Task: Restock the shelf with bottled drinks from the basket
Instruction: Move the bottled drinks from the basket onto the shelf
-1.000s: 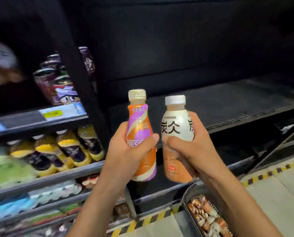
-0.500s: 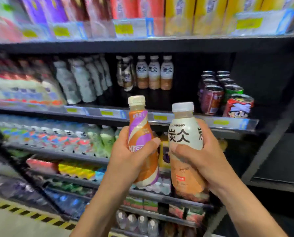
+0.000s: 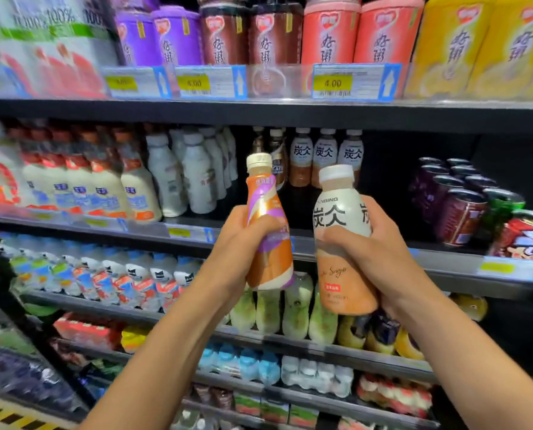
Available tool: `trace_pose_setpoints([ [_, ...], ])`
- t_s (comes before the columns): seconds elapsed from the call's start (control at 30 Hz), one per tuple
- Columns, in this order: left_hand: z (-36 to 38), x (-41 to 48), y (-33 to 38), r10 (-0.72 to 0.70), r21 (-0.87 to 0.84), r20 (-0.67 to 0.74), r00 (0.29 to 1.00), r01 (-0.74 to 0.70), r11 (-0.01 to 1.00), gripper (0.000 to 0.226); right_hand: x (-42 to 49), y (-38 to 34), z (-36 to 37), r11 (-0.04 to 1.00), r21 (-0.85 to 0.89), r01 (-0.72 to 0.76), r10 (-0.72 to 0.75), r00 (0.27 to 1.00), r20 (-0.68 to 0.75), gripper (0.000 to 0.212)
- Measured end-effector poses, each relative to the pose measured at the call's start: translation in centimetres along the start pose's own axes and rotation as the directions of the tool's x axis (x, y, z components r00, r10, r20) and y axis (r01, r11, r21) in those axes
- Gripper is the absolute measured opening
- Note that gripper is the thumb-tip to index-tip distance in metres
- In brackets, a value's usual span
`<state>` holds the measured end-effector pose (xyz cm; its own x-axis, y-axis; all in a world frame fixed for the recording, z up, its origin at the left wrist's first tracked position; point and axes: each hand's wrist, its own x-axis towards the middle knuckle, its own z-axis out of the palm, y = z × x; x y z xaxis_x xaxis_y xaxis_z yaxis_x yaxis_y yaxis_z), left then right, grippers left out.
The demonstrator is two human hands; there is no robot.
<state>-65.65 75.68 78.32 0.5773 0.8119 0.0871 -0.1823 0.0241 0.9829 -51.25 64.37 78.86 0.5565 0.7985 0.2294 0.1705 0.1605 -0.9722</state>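
Note:
My left hand (image 3: 242,243) grips an orange and purple coffee bottle (image 3: 268,262) with a cream cap, held upright in front of the shelves. My right hand (image 3: 373,252) grips a white and tan milk tea bottle (image 3: 341,218) with a white cap beside it. Both bottles hover before the second shelf (image 3: 321,243). At the back of that shelf stand three matching white and tan bottles (image 3: 325,153), with dark coffee bottles (image 3: 276,156) to their left. The basket is out of view.
White milk bottles (image 3: 184,175) fill the shelf to the left, and dark cans (image 3: 463,197) stand at the right. A gap lies in front of the matching bottles. Above are rows of purple, brown, pink and yellow cartons (image 3: 330,35). Lower shelves hold water and green bottles.
The view has swung up and left from the bare shelf and the basket to the stocked shelves. Both hands still hold their bottles and have risen toward the second shelf.

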Motion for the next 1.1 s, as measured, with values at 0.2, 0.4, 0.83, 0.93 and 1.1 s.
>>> trace_pose_setpoints([
  [0.2,-0.7,7.8,1.1,0.015,0.067,-0.024,1.000,-0.013,0.998,0.037,6.3,-0.2,1.5,0.999,-0.036,-0.035,0.034,0.999,-0.020,0.043],
  [0.4,-1.7,15.6,0.5,-0.053,0.211,-0.108,0.993,0.075,0.975,0.037,14.0,1.9,3.3,0.987,-0.026,-0.160,0.156,0.980,-0.126,0.035],
  [0.83,-4.7,26.8,-3.2,0.117,0.375,-0.142,0.983,-0.056,0.925,0.055,23.7,5.0,4.4,0.948,-0.314,-0.050,-0.018,0.977,-0.210,0.065],
  [0.93,-5.0,28.4,-3.7,0.155,0.415,-0.161,0.975,-0.076,0.906,0.057,24.9,5.5,4.7,0.932,-0.361,-0.038,-0.045,0.975,-0.216,0.069],
  [1.1,-4.9,30.6,-3.7,0.136,0.488,-0.116,0.984,-0.063,0.870,0.053,26.7,6.4,4.8,0.910,-0.411,-0.059,-0.049,0.967,-0.249,0.072],
])
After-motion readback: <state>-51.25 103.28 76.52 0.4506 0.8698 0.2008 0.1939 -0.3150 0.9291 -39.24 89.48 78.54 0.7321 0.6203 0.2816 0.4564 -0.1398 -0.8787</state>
